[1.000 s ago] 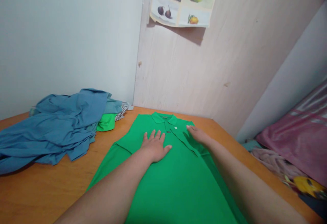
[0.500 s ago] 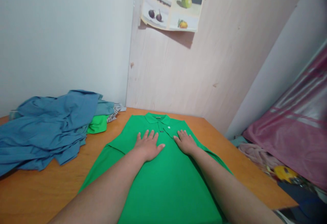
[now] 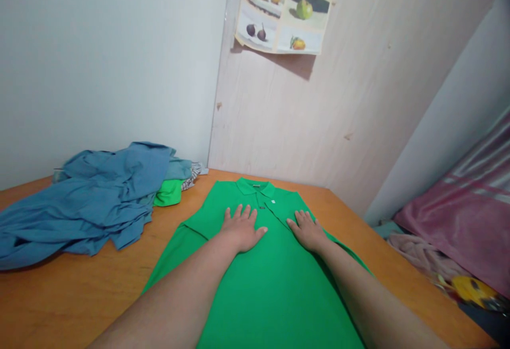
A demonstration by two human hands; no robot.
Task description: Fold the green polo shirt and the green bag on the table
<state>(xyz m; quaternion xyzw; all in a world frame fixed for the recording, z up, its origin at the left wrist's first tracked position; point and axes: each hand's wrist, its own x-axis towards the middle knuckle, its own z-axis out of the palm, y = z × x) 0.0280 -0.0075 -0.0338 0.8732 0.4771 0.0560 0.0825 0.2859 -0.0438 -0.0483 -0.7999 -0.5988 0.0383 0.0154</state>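
A green polo shirt (image 3: 274,285) lies spread out on the wooden table, its collar (image 3: 255,187) at the far end and its lower part running toward me out of the picture. My left hand (image 3: 241,229) rests flat on the chest left of the button placket, fingers spread and thumb out to the right. On the other side of the placket, my right hand (image 3: 308,231) lies palm down near the shirt's right edge, fingers extended. Neither hand grips the cloth. Sleeves stretch down along both sides, the right one partly hidden by my forearm.
A heap of blue clothes (image 3: 107,189) lies on the table (image 3: 119,285) at left, with a bright green cloth (image 3: 168,193) beside it. Walls stand behind, with a fruit poster (image 3: 282,14). Pink satiny fabric (image 3: 462,205) and a yellow item (image 3: 472,290) are beyond the right edge.
The whole view has shifted, so things appear farther right. My right hand has slid slightly outward over the shirt, away from the placket; my left hand stays about where it was on the cloth.
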